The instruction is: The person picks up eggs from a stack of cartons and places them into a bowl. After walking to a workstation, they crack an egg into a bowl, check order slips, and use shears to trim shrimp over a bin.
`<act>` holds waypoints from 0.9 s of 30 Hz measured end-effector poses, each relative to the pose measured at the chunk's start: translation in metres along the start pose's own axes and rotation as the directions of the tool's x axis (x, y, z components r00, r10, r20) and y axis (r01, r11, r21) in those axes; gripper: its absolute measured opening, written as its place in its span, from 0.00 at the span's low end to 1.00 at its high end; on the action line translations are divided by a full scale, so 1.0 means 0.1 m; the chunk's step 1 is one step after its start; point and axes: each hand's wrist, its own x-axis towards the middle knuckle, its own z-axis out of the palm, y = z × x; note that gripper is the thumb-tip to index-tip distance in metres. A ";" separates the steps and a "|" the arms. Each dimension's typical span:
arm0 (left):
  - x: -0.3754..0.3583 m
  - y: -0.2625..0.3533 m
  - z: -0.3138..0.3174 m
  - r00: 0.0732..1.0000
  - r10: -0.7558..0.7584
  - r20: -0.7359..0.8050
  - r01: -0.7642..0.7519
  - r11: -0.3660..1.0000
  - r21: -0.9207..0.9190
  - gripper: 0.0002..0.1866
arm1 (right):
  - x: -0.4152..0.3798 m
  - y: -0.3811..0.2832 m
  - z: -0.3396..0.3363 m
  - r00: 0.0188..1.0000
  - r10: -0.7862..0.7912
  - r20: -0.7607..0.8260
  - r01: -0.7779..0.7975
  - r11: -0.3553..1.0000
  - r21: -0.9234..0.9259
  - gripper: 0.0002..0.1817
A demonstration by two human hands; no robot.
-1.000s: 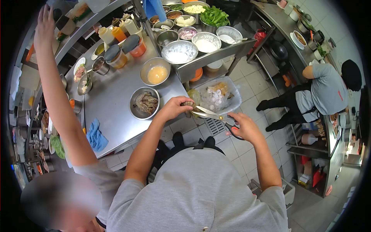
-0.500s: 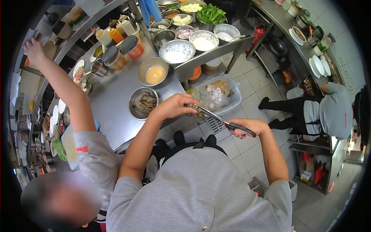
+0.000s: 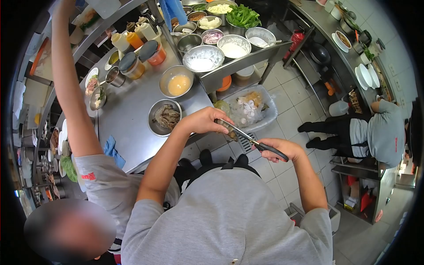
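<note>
My left hand (image 3: 206, 120) pinches a greyish-brown shrimp (image 3: 231, 132) between thumb and fingers, partly hidden behind the fingertips. Wrapped round the black handles of a pair of scissors (image 3: 273, 151) is my right hand (image 3: 282, 148). The metal blades point up and left, and their tips reach the shrimp beside my left fingers. To the left, on the steel counter (image 3: 128, 132), a metal bowl (image 3: 153, 128) holds more raw shrimp (image 3: 167, 116). Below my hands in this view lies a plastic-lined tub (image 3: 270, 118) with white and yellowish scraps.
A bowl of beaten egg (image 3: 178, 85) stands behind the shrimp bowl. Bowls of white powder (image 3: 202, 64) line the raised shelf. At left, a co-worker's arm (image 3: 75, 97) stretches over the counter, near a blue cloth (image 3: 114, 152). Another person (image 3: 382, 130) works at the right.
The co-worker's arm at left has swung further up and forward, uncovering the blue cloth. My hands, shrimp and scissors have shifted only slightly.
</note>
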 end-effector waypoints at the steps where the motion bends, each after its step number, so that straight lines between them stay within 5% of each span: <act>1: 0.01 0.00 0.00 1.000 -0.008 0.005 0.008 1.000 0.001 0.18 | 0.00 0.01 0.01 1.000 -0.007 -0.008 0.007 1.000 0.002 0.27; 5: 0.05 0.02 -0.01 1.000 0.011 0.020 -0.013 0.991 0.137 0.19 | -0.05 0.02 -0.01 1.000 -0.014 -0.015 0.015 1.000 0.003 0.28; 8: 0.05 0.03 0.02 0.999 -0.013 -0.029 0.015 0.999 0.044 0.19 | -0.08 0.11 -0.04 0.999 -0.011 -0.039 0.011 1.000 -0.004 0.30; 14: -0.02 -0.04 0.03 0.978 -0.092 -0.186 0.004 0.904 -0.428 0.17 | -0.15 0.25 -0.06 0.986 -0.160 0.041 0.160 0.987 0.002 0.38; 18: -0.02 -0.07 0.07 0.962 -0.022 -0.272 -0.099 0.900 -0.424 0.14 | -0.17 0.27 -0.07 0.987 -0.125 0.099 0.126 0.992 0.001 0.37; 21: 0.00 -0.03 0.08 0.975 0.065 -0.211 -0.115 0.965 -0.237 0.13 | -0.16 0.32 -0.05 0.979 -0.167 0.119 0.156 0.983 0.092 0.37; 27: 0.04 0.00 0.12 0.992 0.003 -0.123 -0.045 0.937 -0.346 0.14 | -0.07 0.51 0.02 0.966 -0.237 0.104 0.209 0.952 0.224 0.39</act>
